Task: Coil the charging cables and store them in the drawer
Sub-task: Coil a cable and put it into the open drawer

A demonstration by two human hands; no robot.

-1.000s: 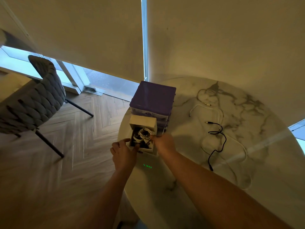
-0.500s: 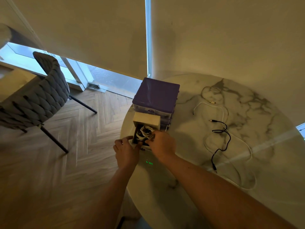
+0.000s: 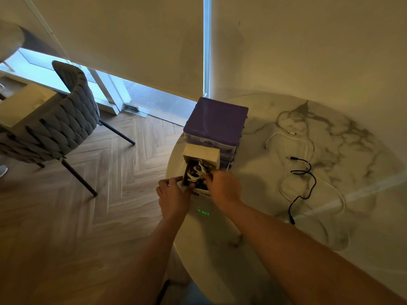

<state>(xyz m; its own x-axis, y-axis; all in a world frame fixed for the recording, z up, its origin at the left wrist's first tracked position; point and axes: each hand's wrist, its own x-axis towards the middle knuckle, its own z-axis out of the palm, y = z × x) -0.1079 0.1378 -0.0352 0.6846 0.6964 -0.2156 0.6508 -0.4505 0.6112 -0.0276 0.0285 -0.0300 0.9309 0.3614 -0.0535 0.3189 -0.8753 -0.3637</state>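
The drawer (image 3: 199, 170) is pulled out of the purple-topped organizer (image 3: 217, 123) at the near-left edge of the round marble table (image 3: 253, 249). A coiled white cable (image 3: 197, 171) already sits inside it with darker cords.

The left hand (image 3: 172, 198) grips the drawer's near-left corner, fingers curled on the side wall and thumb at the front. The right hand (image 3: 223, 187) reaches in from the right, fingertips bent down onto the coil; whether it pinches the cable or only presses it cannot be told from here.

To do this step well, the left hand should probably brace the drawer so it neither slides nor tips off its runners, while the right pushes the loops below the rim so nothing snags when the drawer closes. The coil looks springy and may try to unwind, so letting go slowly seems wise.

A black cable (image 3: 302, 183) and a long white cable (image 3: 307, 150) lie uncoiled well to the right on the table, so the task is judged far from finished.

The right hand's fingertips are hidden inside the drawer, its depth is lost in shadow, and the lower drawers are covered by the open one. A small green glow (image 3: 203, 212) on the table is too blurred to read.
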